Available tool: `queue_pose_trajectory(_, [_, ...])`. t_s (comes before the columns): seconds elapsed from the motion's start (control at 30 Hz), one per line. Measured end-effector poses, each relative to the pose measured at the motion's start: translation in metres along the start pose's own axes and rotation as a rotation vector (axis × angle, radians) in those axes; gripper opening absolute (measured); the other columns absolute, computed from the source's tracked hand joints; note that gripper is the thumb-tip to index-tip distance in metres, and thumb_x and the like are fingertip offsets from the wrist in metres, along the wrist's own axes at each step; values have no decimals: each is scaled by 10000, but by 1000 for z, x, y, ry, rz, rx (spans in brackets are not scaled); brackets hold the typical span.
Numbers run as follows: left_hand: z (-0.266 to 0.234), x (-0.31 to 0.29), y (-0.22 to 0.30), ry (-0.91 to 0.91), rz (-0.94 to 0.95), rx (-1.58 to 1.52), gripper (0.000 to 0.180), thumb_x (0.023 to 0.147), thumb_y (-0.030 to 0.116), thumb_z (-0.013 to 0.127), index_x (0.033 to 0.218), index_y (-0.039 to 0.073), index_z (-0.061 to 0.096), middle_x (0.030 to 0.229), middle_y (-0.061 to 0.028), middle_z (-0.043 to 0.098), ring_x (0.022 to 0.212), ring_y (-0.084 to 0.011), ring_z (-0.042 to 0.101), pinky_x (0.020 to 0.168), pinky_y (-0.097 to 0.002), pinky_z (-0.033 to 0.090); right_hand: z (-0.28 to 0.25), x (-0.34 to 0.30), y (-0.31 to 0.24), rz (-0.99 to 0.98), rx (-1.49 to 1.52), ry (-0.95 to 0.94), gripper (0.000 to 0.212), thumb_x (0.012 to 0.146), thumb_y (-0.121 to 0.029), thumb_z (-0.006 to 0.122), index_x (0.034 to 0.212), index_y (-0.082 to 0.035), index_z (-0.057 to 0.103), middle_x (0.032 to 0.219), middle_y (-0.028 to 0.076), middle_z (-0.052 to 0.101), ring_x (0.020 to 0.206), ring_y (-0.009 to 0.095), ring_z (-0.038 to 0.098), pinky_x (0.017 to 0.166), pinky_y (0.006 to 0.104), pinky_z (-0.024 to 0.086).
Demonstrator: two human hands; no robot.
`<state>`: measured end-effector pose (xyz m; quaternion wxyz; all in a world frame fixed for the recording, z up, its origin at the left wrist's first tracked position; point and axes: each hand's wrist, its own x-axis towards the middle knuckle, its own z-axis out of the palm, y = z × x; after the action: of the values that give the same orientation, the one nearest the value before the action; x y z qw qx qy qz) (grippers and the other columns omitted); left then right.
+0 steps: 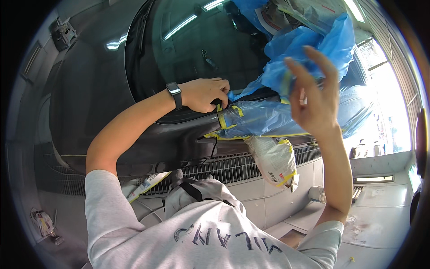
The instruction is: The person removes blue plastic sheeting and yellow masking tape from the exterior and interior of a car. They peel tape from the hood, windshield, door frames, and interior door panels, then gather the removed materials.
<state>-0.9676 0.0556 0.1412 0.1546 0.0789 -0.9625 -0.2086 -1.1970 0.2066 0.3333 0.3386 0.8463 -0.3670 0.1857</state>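
A slotted metal floor grate [237,168] crosses the pale floor [255,202]; a whitish cylindrical container [317,193] is at right. A dark key fob [208,61] shows farther up, a lit fluorescent tube [354,10] upper right.

Left hand [204,95] beside yellow tape [221,120] — right hand [317,105] raised, blurred, before blue film [338,45].
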Motion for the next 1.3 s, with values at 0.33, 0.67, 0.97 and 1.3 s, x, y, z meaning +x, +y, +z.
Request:
queue_pose_trajectory(0.33, [-4,19,12,-172,24,263,202,710,232,746,847,84,734,1065,-38,585,1044,-247,569,897,-399,503,44,-22,19,142,107,-154,524,783,45,666,1281,-119,653,1391,162,552,1251,402,543,1084,503,438])
queue_pose_trajectory(0.67, [24,4,83,-186,-304,-46,245,716,307,701,721,63,704,665,-156,672,662,-368,678,639,-450,540,34,-64,-3,91,32,-224,476,716,-19,752,1175,-116,666,1335,96,595,1322,284,537,1195,559,322])
queue_pose_trajectory(0.97, [132,7,157,128,-304,-142,225,706,262,686,680,38,673,564,-161,616,567,-363,660,590,-460,552,78,-107,-65,-157,331,-557,406,844,-227,678,1221,-78,674,1238,110,665,1208,253,624,1134,464,400])
queue_pose_trajectory(1.3, [190,-11,190,526,-361,-103,257,749,124,686,966,-7,643,822,-171,669,740,-329,668,654,-427,555,105,-122,-76,-194,439,-893,591,957,-536,580,1240,-29,689,971,141,714,891,321,701,887,435,498])
